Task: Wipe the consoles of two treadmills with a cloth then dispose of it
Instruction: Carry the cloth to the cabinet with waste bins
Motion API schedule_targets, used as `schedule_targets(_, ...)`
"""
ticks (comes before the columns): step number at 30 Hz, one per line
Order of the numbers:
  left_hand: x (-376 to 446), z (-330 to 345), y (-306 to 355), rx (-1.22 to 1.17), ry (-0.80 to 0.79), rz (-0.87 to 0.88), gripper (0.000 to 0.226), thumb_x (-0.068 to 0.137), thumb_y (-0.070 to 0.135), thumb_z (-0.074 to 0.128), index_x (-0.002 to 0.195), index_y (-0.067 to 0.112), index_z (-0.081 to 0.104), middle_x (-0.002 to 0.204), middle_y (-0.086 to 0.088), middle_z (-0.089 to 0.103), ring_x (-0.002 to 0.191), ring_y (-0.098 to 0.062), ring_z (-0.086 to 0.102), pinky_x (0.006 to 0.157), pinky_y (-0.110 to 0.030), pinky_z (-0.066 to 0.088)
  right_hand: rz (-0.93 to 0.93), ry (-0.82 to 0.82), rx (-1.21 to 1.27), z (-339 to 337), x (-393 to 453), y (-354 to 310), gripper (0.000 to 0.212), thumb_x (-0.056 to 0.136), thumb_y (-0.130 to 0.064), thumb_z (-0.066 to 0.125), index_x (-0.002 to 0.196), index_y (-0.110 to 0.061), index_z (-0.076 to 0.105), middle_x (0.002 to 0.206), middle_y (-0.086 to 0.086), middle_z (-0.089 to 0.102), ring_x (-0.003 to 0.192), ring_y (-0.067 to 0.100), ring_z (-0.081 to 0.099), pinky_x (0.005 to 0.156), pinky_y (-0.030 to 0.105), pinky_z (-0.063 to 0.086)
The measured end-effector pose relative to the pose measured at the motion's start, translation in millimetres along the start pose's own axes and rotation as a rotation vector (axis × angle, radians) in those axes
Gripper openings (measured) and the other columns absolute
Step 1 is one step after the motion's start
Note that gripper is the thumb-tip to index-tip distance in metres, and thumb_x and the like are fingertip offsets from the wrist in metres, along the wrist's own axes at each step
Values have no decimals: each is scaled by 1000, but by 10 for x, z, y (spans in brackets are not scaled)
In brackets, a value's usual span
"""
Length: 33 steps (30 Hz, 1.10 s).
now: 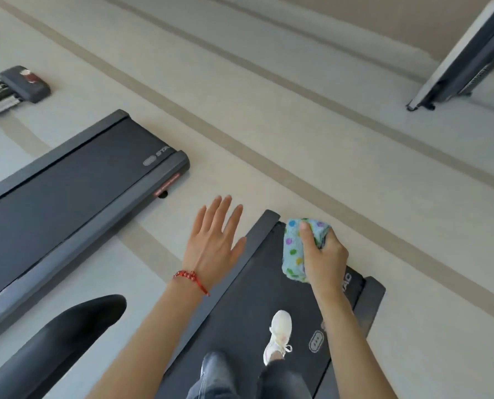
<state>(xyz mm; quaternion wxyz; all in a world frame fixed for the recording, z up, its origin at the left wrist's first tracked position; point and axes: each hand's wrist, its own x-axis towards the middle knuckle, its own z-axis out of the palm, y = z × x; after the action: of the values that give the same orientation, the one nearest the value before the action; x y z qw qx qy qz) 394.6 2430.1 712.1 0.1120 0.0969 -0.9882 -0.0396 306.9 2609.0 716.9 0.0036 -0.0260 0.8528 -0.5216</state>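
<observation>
**Cloth bunched in the right hand above the treadmill deck**

The right hand (325, 256) grips a light blue cloth (296, 249) printed with coloured dots. The fingers curl round the bundle from the right and the thumb presses along its top, so most of the cloth bulges out to the left of the hand and below the thumb, with a smaller fold showing between thumb and fingers at the top. The bundle is held in the air over the rear end of a dark treadmill belt (257, 298), near its far corner.

The left hand (211, 243) is spread flat, palm down, fingers straight and slightly fanned, holding nothing. It hovers over the pale floor (269, 125) just beside the left side rail of the same treadmill, apart from the cloth. A red beaded bracelet (189, 276) circles its wrist.

The person stands on the belt: a white shoe (279, 335) points toward the rear end of the deck, with dark trouser legs below it.

A second treadmill (67, 191) lies to the left, parallel, separated by a strip of floor. A dark padded handle (67, 335) crosses the lower left corner. Another machine's frame (464, 59) stands at the upper right.
</observation>
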Motion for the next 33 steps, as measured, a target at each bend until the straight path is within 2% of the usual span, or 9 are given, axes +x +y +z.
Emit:
schedule_targets(5,673,272,543,-22,7,75,51,90,38,40,131,8,44,135,-20,49,128,-35,39,104,-52,30,16,60,9,-448,724,224,28,86,-36,59,63,-23,48,62,-12,56,60,0,55,50,8,41)
schedule_targets(10,1242,436,961,-30,6,109,53,88,37,40,128,5,51,134,-20,50,127,-36,42,105,-50,28,66,132,10,-787,1314,394,34,86,-35,60,58,-25,42,57,-10,52,55,4,51,51,19,39)
schedule_targets(14,1638,557,1103,-49,4,138,52,90,37,40,127,3,52,133,-20,51,125,-37,45,105,-50,29,100,161,-10,-863,1679,497,32,86,-35,60,60,-26,43,59,-10,53,57,4,52,52,20,40)
schedule_targets(20,2311,820,1028,-25,-34,176,53,88,37,40,127,3,55,133,-20,51,125,-37,46,105,-50,28,168,165,-9,-677,2301,573,38,85,-38,59,62,-11,47,58,-1,54,57,16,53,57,30,46)
schedule_targets(27,3362,1062,754,-45,-49,229,53,88,36,39,126,3,55,132,-20,51,125,-35,42,104,-51,31,177,170,7,-365,3215,413,40,86,-40,58,73,-3,54,65,1,60,64,16,59,60,30,48)
schedule_targets(33,4216,1163,675,-65,-33,256,53,90,37,36,130,4,47,135,-21,48,127,-37,42,103,-51,34,194,192,16,-278,3882,374,33,86,-40,58,73,-10,56,66,-5,59,64,9,57,61,26,48)
